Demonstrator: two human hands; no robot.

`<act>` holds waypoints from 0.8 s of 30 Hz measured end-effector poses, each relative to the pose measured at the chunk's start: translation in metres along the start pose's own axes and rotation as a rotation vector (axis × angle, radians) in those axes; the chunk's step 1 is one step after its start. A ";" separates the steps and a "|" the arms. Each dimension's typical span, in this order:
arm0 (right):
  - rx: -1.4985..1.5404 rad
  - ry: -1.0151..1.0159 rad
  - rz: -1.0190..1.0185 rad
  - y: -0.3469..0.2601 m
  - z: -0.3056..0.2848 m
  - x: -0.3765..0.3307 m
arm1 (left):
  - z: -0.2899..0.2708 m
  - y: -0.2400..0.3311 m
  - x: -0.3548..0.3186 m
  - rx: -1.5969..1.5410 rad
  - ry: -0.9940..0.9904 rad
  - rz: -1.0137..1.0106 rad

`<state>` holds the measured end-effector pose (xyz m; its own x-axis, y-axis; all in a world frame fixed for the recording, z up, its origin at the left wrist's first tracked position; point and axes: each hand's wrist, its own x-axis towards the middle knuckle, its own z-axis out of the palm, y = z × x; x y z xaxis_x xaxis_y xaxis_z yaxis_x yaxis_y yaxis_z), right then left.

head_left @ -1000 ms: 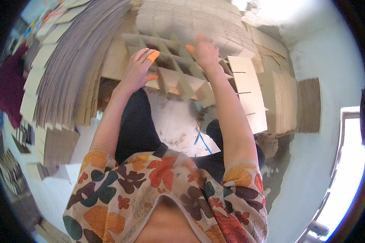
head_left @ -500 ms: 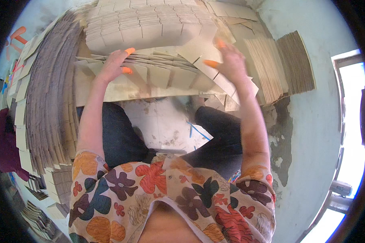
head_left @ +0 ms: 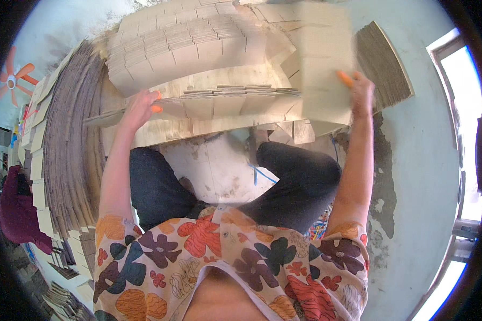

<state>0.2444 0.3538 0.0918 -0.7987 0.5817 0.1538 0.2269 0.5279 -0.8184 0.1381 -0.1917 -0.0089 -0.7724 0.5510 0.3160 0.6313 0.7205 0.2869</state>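
A flattened cardboard divider (head_left: 225,104) is held across the knees, over pale concrete floor (head_left: 219,171). Its left end is pinched by the left hand (head_left: 139,107), the grip closed on the corrugated edge. A flat cardboard sheet (head_left: 324,64) at its right end is clasped by the right hand (head_left: 359,93), fingers wrapped round its right edge. Cardboard stacks (head_left: 69,150) are packed close on the left and ahead; open floor is seen to the right.
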 end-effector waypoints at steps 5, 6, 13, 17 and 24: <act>0.884 0.295 0.076 0.047 -0.056 0.021 | -0.096 0.063 -0.025 0.300 0.306 0.080; 1.085 0.272 0.144 0.061 -0.058 0.021 | -0.114 0.072 -0.024 0.345 0.389 0.077; 1.194 -0.176 0.260 0.066 0.028 0.005 | -0.233 0.055 -0.054 1.090 0.721 0.080; 0.873 -0.212 0.055 -0.029 0.065 -0.040 | -0.283 -0.015 -0.110 1.322 0.512 -0.321; 0.806 -0.235 0.148 0.000 0.099 -0.036 | -0.236 -0.092 -0.166 1.149 0.123 -0.900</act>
<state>0.2185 0.2716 0.0316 -0.9072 0.4194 -0.0320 -0.0568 -0.1974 -0.9787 0.2243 -0.4488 0.1255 -0.8193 -0.2531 0.5145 -0.4978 0.7591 -0.4195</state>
